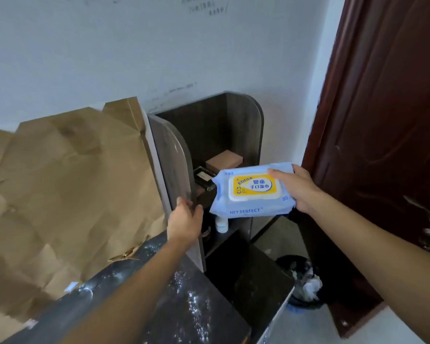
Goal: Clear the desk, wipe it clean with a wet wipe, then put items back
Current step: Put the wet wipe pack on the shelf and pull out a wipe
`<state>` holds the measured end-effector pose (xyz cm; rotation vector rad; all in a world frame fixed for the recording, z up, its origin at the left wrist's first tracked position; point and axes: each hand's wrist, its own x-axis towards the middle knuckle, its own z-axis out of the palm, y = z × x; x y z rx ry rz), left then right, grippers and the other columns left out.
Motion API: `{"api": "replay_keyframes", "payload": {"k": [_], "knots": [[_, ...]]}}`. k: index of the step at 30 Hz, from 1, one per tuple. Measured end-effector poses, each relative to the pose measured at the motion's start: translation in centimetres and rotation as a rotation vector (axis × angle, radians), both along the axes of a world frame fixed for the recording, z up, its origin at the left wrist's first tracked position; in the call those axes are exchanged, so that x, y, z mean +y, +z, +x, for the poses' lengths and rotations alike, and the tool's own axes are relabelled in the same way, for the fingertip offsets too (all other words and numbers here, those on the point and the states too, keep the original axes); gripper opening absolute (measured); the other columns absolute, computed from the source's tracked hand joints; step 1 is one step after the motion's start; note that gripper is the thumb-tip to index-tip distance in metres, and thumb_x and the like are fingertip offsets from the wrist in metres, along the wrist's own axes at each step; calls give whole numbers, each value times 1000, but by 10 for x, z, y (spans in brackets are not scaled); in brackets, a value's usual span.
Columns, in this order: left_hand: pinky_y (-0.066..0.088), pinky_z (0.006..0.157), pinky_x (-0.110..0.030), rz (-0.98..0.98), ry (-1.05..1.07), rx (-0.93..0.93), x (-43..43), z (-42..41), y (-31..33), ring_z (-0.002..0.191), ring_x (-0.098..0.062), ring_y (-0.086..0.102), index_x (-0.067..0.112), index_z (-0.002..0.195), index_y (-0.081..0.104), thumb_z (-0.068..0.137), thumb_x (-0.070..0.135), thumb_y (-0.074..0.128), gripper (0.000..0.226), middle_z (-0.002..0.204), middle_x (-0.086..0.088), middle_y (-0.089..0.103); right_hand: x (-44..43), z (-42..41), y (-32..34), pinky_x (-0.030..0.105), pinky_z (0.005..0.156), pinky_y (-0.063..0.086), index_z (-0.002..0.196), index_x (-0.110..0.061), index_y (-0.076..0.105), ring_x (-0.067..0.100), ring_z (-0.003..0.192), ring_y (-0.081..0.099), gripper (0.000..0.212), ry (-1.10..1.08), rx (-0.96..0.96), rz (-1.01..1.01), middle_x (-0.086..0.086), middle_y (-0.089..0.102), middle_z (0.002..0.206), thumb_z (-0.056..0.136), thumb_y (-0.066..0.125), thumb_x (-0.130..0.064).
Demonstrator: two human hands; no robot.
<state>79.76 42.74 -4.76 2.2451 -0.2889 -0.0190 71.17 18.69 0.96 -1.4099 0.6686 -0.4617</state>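
One wipes pack [253, 192] in right hand [299, 188]

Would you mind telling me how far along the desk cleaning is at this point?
Clearing looks mostly done: little sits on the desk in view. In hand: the right hand grips the wet wipe pack, lid closed; the left hand holds the shelf panel. Left: white dust speckles the desk, so wiping and putting items back remain.

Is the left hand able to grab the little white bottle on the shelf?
Probably yes. The left hand grips the side panel right beside the white bottle, and the shelf front is open. The right hand holds the wipes pack above it.
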Motion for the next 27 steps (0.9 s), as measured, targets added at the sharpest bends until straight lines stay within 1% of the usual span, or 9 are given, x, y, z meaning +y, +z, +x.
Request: {"api": "replay_keyframes", "payload": {"k": [5,10,15,16,18,21,23,25,27], "knots": [[35,63,-33,66,72,-58,-6,20,-13,83,-35,57,12,96,38,89,30,60,29,85,-8,59,-16,73,21,34,62,58,105,-13,58,22,75,71,34,138,-14,-31,9,71,92,77,77,-21],[41,61,-33,101,146,-145,-14,27,-28,80,-31,61,14,89,37,84,29,66,34,87,-6,63,-17,150,14,28,49,55,103,-13,57,19,66,69,33,362,22,-20,8,70,87,77,77,-20],[48,64,-35,117,287,-194,-28,16,-27,74,-21,60,13,89,41,83,27,68,31,80,2,62,-21,214,3,45,79,57,109,-8,58,28,85,70,44,610,97,-95,15,69,102,73,80,-23],[47,63,-34,133,328,-199,-32,13,-26,72,-19,59,14,89,41,84,27,68,31,80,4,60,-22,222,0,44,82,57,112,-8,57,28,88,68,50,628,105,-182,14,68,106,72,80,-28],[41,60,-33,171,412,-212,-40,6,-23,68,-21,56,15,86,40,84,26,68,29,74,6,56,-26,231,-4,40,85,53,116,-12,53,27,98,63,60,629,161,-525,7,63,111,71,78,-42],[35,52,-32,238,486,-293,-53,-11,-22,64,-27,58,17,81,40,83,21,68,28,64,9,50,-32,228,3,36,79,47,120,-14,48,33,104,58,55,642,225,-1140,9,59,115,81,66,-49],[34,47,-28,267,450,-420,-63,-19,-20,57,-22,55,18,79,42,82,20,66,25,64,10,48,-35,224,17,37,76,45,124,-18,46,34,105,58,52,606,143,-1508,11,59,116,85,61,-48],[39,47,-31,269,351,-554,-76,-21,-15,62,-19,54,17,81,46,83,19,60,14,74,7,52,-35,220,30,37,77,44,128,-24,47,30,109,55,52,634,-31,-1673,7,57,120,84,61,-47],[46,62,-31,324,256,-666,-88,-14,-10,81,-23,55,11,92,55,82,14,55,11,93,-3,57,-35,218,36,36,80,43,128,-29,49,23,114,53,53,860,-144,-1650,-1,54,126,82,62,-51]]}}
